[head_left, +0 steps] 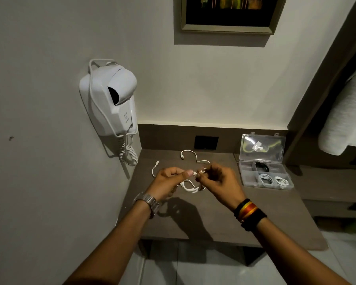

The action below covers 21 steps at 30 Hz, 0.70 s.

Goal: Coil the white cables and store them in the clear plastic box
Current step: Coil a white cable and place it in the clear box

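Above the middle of the brown table (214, 214), the two hands meet over a partly wound white cable (188, 187). The left hand (169, 182) is closed, thumb pressed against its fingers, pinching the cable near one end, and loops of the cable hang below it, between the two hands. The right hand (218, 177) is closed too, its fingers curled around another part of the same cable. One free length runs back from the right hand across the table and ends in a plug (182, 155) near the dark wall socket (206, 142); a second short tail with a small connector (157, 163) lies on the table just left of the left hand.

At the right side of the table stands the clear plastic box (249, 177), its lid (262, 148) open and upright at the back. Two coiled white cables (265, 179) (281, 181) lie side by side in its front right compartments, and a dark coil (262, 167) sits in a compartment behind them. A white hair dryer (111, 99) hangs on the left wall, well apart from the hands
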### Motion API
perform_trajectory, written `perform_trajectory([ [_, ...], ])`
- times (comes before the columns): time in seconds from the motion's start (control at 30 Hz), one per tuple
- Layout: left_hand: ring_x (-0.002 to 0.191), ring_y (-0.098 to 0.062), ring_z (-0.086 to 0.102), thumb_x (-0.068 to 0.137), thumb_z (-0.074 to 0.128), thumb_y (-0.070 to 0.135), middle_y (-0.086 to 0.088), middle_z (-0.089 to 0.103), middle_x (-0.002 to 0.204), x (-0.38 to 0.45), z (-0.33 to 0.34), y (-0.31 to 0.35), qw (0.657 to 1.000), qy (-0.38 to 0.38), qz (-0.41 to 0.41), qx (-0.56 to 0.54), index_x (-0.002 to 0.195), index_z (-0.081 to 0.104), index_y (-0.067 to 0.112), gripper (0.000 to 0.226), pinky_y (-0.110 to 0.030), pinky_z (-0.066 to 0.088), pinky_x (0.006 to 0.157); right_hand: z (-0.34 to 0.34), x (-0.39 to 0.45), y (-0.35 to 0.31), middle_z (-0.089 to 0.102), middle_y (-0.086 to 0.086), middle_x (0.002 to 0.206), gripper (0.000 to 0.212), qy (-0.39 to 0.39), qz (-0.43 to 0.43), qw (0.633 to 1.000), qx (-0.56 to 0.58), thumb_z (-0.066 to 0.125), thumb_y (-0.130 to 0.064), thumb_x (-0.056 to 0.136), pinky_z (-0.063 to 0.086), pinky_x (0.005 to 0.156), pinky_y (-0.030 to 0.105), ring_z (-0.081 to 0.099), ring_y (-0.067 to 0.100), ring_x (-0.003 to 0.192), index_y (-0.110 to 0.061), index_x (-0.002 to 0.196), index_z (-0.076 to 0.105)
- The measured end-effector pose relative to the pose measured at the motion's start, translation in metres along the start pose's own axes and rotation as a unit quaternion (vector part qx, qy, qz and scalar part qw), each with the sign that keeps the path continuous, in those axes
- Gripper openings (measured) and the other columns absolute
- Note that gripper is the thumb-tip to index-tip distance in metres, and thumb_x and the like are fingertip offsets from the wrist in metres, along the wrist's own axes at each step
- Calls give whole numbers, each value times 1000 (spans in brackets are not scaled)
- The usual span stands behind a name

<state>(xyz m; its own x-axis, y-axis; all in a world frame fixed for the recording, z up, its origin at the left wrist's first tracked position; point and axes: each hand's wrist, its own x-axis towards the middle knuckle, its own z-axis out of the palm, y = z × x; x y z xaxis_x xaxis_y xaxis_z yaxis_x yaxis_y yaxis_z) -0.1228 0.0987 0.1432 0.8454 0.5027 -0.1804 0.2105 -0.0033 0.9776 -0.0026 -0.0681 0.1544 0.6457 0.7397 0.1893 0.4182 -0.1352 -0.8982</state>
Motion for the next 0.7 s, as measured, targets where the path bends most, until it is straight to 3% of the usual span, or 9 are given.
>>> perform_trajectory([
  [0.13,47,-7,47,104,52,34,2,65,71,8,-13,-7,986,-32,-103,-126,112,73,7,36,-15,24,35,2,-4,11,77,-5,85,15,5,8,997,-80,73,-22,92,60,74,18,74,3,78,-20,107,74],
  [0.2,51,-7,56,105,44,23,-4,77,85,11,-20,-8,982,-67,-119,-133,118,73,8,35,-14,28,36,-1,-6,16,75,-9,86,17,5,-5,989,-145,74,-26,92,54,70,7,72,-3,80,-23,109,74],
  [0.33,63,-10,67,106,45,13,-15,78,112,18,-14,-9,975,-132,-124,-131,121,71,11,30,-12,38,41,-8,-11,30,76,-6,90,21,14,-3,981,-191,74,-27,92,53,71,6,71,-1,79,-21,113,74],
  [0.5,54,-10,61,101,60,27,-9,77,93,46,33,-21,994,-78,-79,15,113,74,14,23,-16,36,41,-33,-9,62,73,-11,87,18,43,31,982,-181,75,-26,91,55,70,9,70,-2,80,-22,109,74],
  [0.6,66,-12,65,91,73,37,-9,78,96,72,81,-34,996,-23,-47,72,110,77,18,27,-23,55,63,-64,1,92,76,-7,85,17,62,69,983,-159,76,-24,89,62,74,23,73,4,77,-20,105,76],
  [0.7,98,-19,74,83,80,43,-2,79,106,104,130,-42,993,4,-31,110,116,76,20,40,-36,58,94,-106,18,127,78,-3,87,18,87,112,978,-152,76,-26,88,65,78,38,75,14,77,-20,105,77],
])
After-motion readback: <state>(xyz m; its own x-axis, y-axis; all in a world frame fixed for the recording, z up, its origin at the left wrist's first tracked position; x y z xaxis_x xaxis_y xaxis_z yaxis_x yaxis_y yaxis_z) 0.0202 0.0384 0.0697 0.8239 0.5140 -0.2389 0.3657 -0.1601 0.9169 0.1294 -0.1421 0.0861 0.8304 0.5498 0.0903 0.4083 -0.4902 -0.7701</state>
